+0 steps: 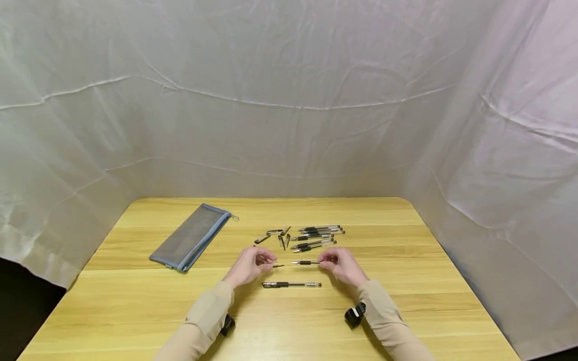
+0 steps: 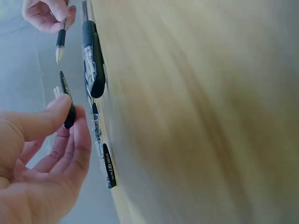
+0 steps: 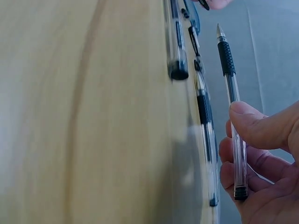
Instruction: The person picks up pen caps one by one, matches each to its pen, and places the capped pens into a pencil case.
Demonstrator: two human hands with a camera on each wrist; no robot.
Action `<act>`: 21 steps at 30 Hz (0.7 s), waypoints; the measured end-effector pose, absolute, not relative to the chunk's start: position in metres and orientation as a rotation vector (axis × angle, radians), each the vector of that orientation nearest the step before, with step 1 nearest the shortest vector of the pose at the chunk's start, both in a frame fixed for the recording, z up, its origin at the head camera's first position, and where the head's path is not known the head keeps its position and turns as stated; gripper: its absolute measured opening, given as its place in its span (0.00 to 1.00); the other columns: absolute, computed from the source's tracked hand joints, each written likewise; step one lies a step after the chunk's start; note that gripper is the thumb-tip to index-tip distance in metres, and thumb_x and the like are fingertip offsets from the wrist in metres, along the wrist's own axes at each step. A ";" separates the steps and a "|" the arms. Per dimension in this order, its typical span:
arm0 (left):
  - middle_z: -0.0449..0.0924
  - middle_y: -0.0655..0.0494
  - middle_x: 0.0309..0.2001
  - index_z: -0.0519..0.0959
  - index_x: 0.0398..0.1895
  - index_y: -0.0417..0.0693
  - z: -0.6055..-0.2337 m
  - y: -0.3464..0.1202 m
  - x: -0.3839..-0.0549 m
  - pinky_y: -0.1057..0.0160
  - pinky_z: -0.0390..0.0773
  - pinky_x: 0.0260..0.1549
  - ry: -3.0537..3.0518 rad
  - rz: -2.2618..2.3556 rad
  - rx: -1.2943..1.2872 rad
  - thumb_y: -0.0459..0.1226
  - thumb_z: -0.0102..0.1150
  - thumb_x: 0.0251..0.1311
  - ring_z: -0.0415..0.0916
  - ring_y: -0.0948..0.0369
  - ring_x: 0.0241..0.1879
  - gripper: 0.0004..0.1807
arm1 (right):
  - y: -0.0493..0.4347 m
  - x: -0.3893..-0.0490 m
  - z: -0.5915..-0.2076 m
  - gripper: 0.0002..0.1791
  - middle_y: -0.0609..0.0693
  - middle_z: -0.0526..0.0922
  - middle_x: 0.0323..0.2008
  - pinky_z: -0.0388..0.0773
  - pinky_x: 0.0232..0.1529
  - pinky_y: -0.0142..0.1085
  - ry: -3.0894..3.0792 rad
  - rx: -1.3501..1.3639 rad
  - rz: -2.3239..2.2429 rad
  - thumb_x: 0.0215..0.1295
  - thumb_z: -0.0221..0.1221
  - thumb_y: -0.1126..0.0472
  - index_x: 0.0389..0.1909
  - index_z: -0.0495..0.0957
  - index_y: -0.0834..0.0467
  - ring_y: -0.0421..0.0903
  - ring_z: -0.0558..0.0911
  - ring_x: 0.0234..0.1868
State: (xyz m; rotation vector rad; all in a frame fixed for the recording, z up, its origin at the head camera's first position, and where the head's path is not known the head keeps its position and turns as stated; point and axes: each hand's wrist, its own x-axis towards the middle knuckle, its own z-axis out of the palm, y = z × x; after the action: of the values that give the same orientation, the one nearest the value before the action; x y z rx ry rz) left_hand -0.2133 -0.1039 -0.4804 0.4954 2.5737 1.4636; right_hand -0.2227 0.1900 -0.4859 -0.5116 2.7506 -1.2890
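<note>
Between thumb and fingers, my left hand (image 1: 249,266) pinches a black pen cap with a clear part (image 2: 68,105). My right hand (image 1: 345,266) holds an uncapped gel pen (image 3: 227,60) by its clear barrel, tip pointing left at the cap. A short gap separates tip and cap. Nearer to me, a capped pen (image 1: 293,285) lies crosswise on the table. Several loose caps (image 1: 262,238) lie beyond my left hand. Past my right hand, several uncapped pens (image 1: 311,245) rest side by side with their tips to the left.
A grey mesh zip pouch with blue edging (image 1: 189,235) lies on the left part of the wooden table (image 1: 406,311). Pale fabric curtains (image 1: 280,135) hang behind the table and along both sides.
</note>
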 end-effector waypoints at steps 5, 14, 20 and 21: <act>0.87 0.44 0.44 0.84 0.46 0.37 -0.483 -0.106 -0.213 0.65 0.84 0.46 2.494 1.550 0.487 0.26 0.66 0.58 0.84 0.57 0.41 0.12 | 0.181 -0.222 -0.483 0.07 0.53 0.86 0.41 0.78 0.43 0.28 2.755 -0.531 -1.277 0.61 0.65 0.70 0.38 0.85 0.58 0.43 0.80 0.41; 0.87 0.41 0.45 0.83 0.46 0.34 -0.483 -0.107 -0.211 0.67 0.84 0.45 2.440 1.616 0.467 0.27 0.67 0.58 0.85 0.56 0.42 0.12 | 0.175 -0.221 -0.483 0.06 0.53 0.86 0.41 0.76 0.42 0.27 2.750 -0.567 -1.278 0.61 0.65 0.69 0.38 0.85 0.58 0.42 0.79 0.40; 0.87 0.42 0.45 0.84 0.46 0.35 -0.482 -0.108 -0.211 0.68 0.84 0.45 2.439 1.608 0.480 0.28 0.67 0.59 0.85 0.58 0.42 0.12 | 0.174 -0.221 -0.482 0.06 0.53 0.86 0.40 0.75 0.40 0.27 2.750 -0.587 -1.276 0.61 0.64 0.70 0.37 0.85 0.58 0.42 0.78 0.39; 0.87 0.42 0.45 0.84 0.46 0.35 -0.482 -0.108 -0.211 0.68 0.84 0.46 2.437 1.609 0.486 0.29 0.67 0.59 0.85 0.58 0.42 0.12 | 0.174 -0.221 -0.482 0.06 0.53 0.86 0.40 0.75 0.40 0.27 2.750 -0.588 -1.275 0.61 0.64 0.70 0.37 0.85 0.58 0.42 0.78 0.39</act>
State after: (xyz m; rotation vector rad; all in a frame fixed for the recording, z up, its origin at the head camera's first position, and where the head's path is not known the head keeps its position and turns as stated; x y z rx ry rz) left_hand -0.2110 -0.1081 -0.4819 0.4856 2.4371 1.6087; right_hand -0.2207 0.1737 -0.4820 -0.5878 2.7495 -1.2748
